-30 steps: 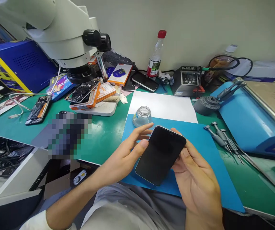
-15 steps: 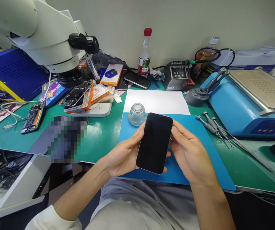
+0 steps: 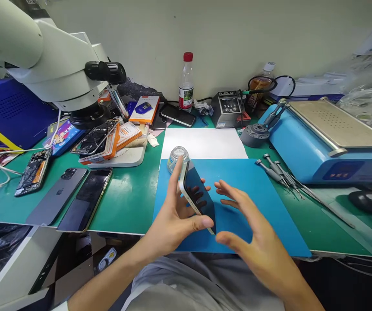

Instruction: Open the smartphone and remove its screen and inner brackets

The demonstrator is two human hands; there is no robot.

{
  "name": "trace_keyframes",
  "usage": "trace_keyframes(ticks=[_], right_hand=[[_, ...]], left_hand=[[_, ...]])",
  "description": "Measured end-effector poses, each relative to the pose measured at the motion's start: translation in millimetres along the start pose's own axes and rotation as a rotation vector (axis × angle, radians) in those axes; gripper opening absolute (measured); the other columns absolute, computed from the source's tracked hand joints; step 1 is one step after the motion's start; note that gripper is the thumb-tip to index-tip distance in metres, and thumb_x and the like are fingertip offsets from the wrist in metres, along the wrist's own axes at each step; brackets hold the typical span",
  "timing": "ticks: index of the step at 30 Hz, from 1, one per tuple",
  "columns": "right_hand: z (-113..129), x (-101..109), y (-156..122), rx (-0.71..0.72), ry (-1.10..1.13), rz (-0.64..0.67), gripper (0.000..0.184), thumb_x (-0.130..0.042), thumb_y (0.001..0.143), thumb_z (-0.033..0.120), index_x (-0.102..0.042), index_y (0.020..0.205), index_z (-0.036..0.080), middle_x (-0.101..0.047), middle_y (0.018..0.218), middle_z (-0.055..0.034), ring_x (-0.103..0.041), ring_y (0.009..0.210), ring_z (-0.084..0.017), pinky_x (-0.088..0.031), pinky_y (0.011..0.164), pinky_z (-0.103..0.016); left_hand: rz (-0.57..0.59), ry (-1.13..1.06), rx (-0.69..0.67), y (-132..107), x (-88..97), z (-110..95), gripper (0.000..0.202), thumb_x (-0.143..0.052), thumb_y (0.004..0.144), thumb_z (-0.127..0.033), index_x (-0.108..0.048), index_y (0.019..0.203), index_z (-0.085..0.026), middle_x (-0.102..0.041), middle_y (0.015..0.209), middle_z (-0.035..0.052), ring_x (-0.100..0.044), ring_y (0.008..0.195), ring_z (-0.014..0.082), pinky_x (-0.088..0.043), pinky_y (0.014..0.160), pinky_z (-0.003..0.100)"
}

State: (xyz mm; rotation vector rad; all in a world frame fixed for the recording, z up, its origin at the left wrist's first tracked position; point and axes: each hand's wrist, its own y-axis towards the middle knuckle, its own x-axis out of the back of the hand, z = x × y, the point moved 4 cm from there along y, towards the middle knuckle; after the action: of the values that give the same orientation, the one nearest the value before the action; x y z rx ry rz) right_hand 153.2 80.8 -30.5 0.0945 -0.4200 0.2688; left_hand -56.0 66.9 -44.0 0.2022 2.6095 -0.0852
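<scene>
A smartphone with a dark screen and pale metal edge is held tilted above the blue mat. Its side edge faces up and left, and the screen leans to the right. My left hand grips it, thumb on the lower end of the screen and index finger stretched up beside the top. My right hand is off the phone, just right of it, with thumb and fingers spread and nothing between them. Behind the phone stands a small glass jar, partly hidden by my left index finger.
At left lie a grey phone, a dark phone and an opened phone, below a microscope. Several screwdrivers and tweezers lie at right, near a blue heating plate machine. A soldering station stands behind.
The phone has turned from screen-facing-me to edge-on. My right hand has let go of it and opened out to the right. The view has shifted slightly.
</scene>
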Motion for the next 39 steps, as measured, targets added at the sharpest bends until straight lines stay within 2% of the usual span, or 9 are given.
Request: trace_keyframes(ticks=[3, 6, 11, 17, 20, 25, 29, 35, 39], right_hand=[[-1, -10, 3, -0.009, -0.064, 0.119, 0.105, -0.092, 0.090, 0.079, -0.046, 0.182, 0.054, -0.060, 0.181, -0.0021, -0.066, 0.161, -0.036, -0.064, 0.128, -0.054], [-2, -15, 12, -0.009, -0.105, 0.193, 0.100, -0.084, 0.100, 0.075, -0.038, 0.186, 0.051, -0.057, 0.183, -0.0030, -0.059, 0.168, -0.033, -0.059, 0.133, -0.052], [2, -21, 25, 0.050, -0.192, 0.324, 0.092, -0.081, 0.105, 0.057, -0.039, 0.186, 0.048, -0.059, 0.181, -0.0026, -0.058, 0.168, -0.031, -0.056, 0.136, -0.050], [7, -20, 35, 0.118, -0.336, 0.436, 0.085, -0.078, 0.108, 0.053, -0.044, 0.186, 0.042, -0.060, 0.180, -0.0063, -0.061, 0.165, -0.035, -0.048, 0.142, -0.057], [8, -16, 40, 0.123, -0.409, 0.481, 0.083, -0.078, 0.108, 0.051, -0.046, 0.185, 0.044, -0.060, 0.181, -0.0055, -0.061, 0.164, -0.038, -0.046, 0.142, -0.062], [3, -11, 47, 0.069, -0.487, 0.533, 0.081, -0.074, 0.110, 0.057, -0.041, 0.184, 0.056, -0.054, 0.185, -0.0020, -0.060, 0.164, -0.044, -0.054, 0.131, -0.074], [0, -9, 48, 0.037, -0.494, 0.552, 0.079, -0.073, 0.111, 0.056, -0.039, 0.182, 0.063, -0.051, 0.188, 0.0016, -0.056, 0.168, -0.044, -0.048, 0.135, -0.079], [2, -11, 49, 0.051, -0.467, 0.541, 0.081, -0.077, 0.111, 0.055, -0.041, 0.184, 0.059, -0.054, 0.187, -0.0011, -0.059, 0.166, -0.043, -0.048, 0.138, -0.074], [1, -10, 48, 0.106, -0.455, 0.503, 0.082, -0.079, 0.110, 0.054, -0.040, 0.181, 0.064, -0.057, 0.184, 0.0047, -0.061, 0.166, -0.040, -0.053, 0.136, -0.069]], left_hand=[[-0.036, 0.138, -0.053, -4, 0.5, 3, 0.135, -0.108, 0.090, -0.040, -0.015, 0.187, -0.057, -0.067, 0.169, 0.0060, -0.064, 0.166, 0.0349, -0.057, 0.135, 0.054], [-0.078, 0.337, -0.075, -11, 9.5, 0, 0.126, -0.107, 0.089, -0.049, -0.020, 0.181, -0.056, -0.060, 0.173, 0.0071, -0.069, 0.160, 0.0366, -0.064, 0.128, 0.055], [-0.137, 0.609, -0.059, -31, 39.4, -23, 0.103, -0.105, 0.091, -0.049, -0.039, 0.171, -0.045, -0.051, 0.182, 0.0102, -0.058, 0.169, 0.0387, -0.057, 0.135, 0.058], [-0.061, 1.014, 0.091, -45, 63.4, -51, 0.086, -0.094, 0.099, -0.038, -0.051, 0.174, -0.043, -0.058, 0.174, 0.0089, -0.060, 0.166, 0.0371, -0.053, 0.139, 0.060], [-0.027, 1.177, 0.131, -45, 64.8, -57, 0.076, -0.090, 0.100, -0.034, -0.059, 0.170, -0.041, -0.060, 0.169, 0.0087, -0.061, 0.162, 0.0372, -0.056, 0.136, 0.061], [0.014, 1.351, 0.118, -41, 60.6, -59, 0.066, -0.086, 0.103, -0.041, -0.065, 0.165, -0.035, -0.063, 0.159, 0.0106, -0.068, 0.153, 0.0383, -0.063, 0.127, 0.060], [0.059, 1.456, 0.055, -39, 56.7, -63, 0.059, -0.083, 0.104, -0.040, -0.070, 0.160, -0.028, -0.067, 0.156, 0.0135, -0.073, 0.145, 0.0393, -0.066, 0.121, 0.058], [0.169, 1.638, -0.044, -37, 52.1, -74, 0.059, -0.080, 0.108, -0.042, -0.068, 0.162, -0.021, -0.074, 0.145, 0.0144, -0.085, 0.110, 0.0302, -0.075, 0.098, 0.047], [0.185, 1.691, -0.095, -37, 55.0, -73, 0.057, -0.078, 0.109, -0.042, -0.065, 0.162, -0.024, -0.074, 0.141, 0.0130, -0.086, 0.113, 0.0322, -0.076, 0.094, 0.047]])
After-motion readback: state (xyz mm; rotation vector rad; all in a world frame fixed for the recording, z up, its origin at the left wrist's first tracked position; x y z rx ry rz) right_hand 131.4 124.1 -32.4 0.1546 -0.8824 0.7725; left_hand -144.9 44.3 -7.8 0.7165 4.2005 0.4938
